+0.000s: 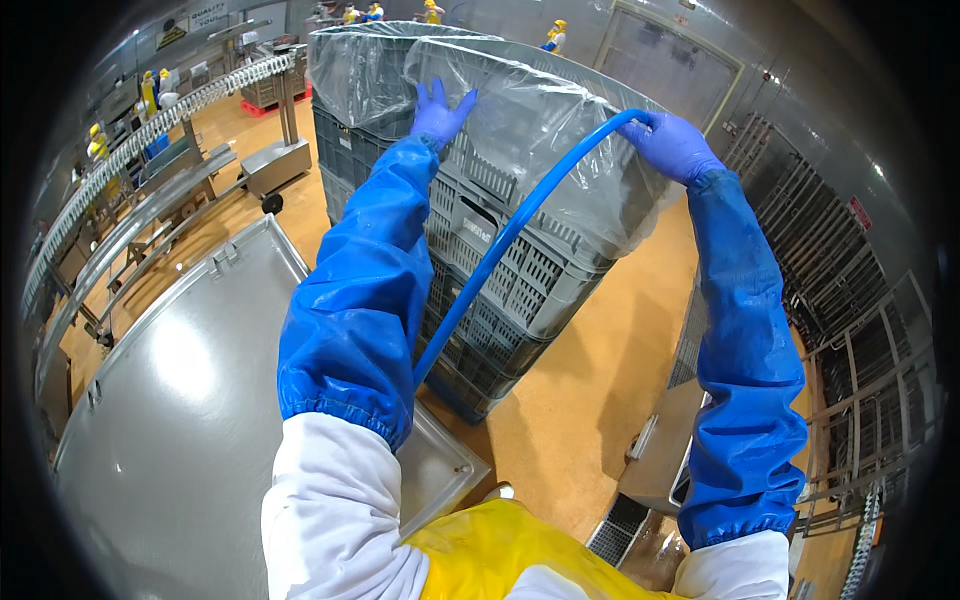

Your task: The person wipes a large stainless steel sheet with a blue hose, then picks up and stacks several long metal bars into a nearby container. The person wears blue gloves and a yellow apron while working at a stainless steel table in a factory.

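Tall stacks of grey plastic crates (540, 290) stand in front of me, their tops covered with a clear plastic liner (520, 110). My left hand (438, 115), in a purple glove, rests with spread fingers against the liner on the near side. In my right hand (675, 148), also gloved in purple, is one end of a blue hose (520, 215) at the stack's right corner. From there the hose arcs down to the left and disappears behind my left forearm. Its open end is hidden by my right hand or the liner.
A shiny metal table (180, 390) lies to my left, close to the stacks. Metal racks (810, 240) line the right wall. A conveyor rail (150, 130) runs along the far left, and several people in yellow work farther back. Below right is a floor grate (612, 530).
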